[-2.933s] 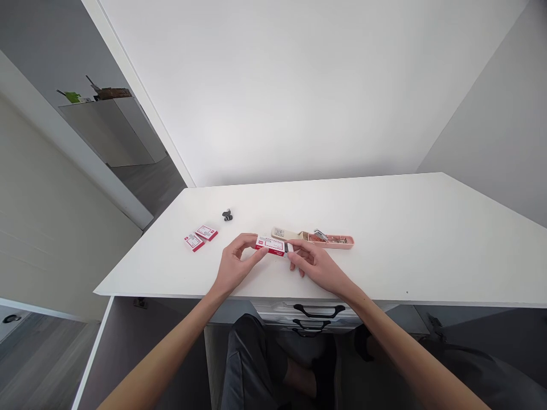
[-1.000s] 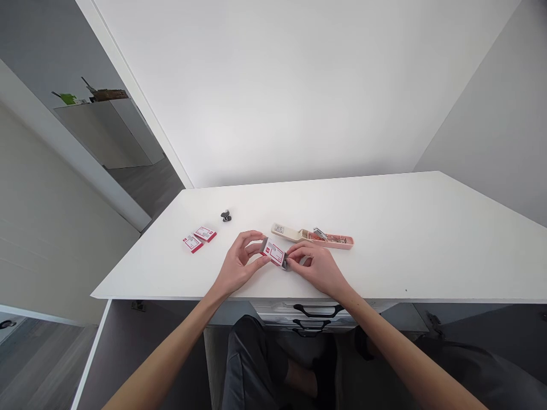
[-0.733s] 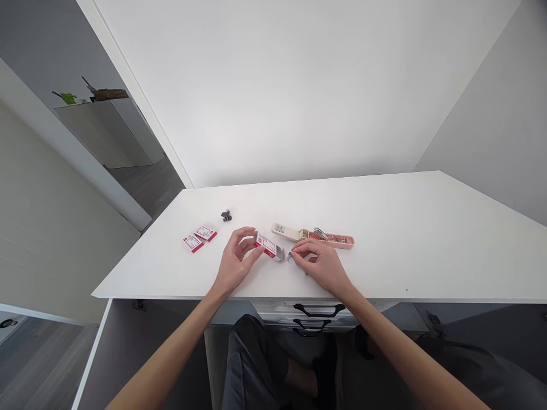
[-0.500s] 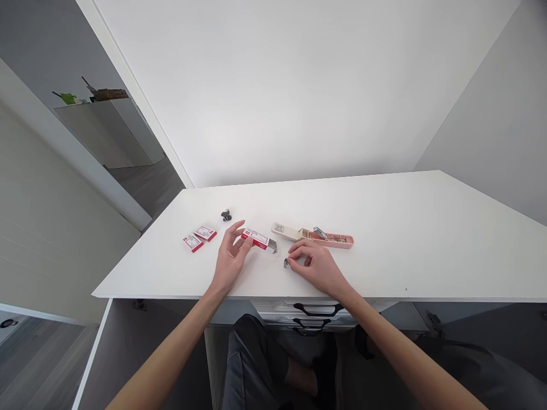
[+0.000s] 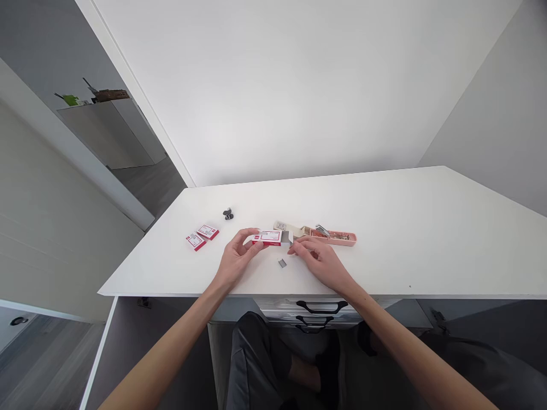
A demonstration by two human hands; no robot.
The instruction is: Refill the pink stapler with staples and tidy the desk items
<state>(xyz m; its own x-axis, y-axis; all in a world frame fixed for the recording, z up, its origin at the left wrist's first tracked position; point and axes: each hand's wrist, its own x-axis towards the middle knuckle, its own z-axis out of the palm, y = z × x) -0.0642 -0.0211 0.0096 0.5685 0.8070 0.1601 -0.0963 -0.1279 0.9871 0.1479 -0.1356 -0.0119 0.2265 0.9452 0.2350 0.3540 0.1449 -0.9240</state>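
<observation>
Between the thumb and fingers of my left hand is a small red-and-white staple box, tilted with its right end open. My right hand has its fingertips closed at the open flap of that box. On the tabletop just below the box lies a short strip of staples, touched by neither hand. Behind my right hand sits a long pink-and-cream case, opened out, holding small metal items. A silver metal piece rests across it.
Two more red-and-white boxes lie to the left on the white table. Black binder clips sit behind them. The table's front edge runs above drawers with black handles. A white wall rises behind.
My right hand has let go of the staple strip, leaving it on the table, and moved up to the box's flap. The left hand has brought the box slightly rightward and levelled it.
</observation>
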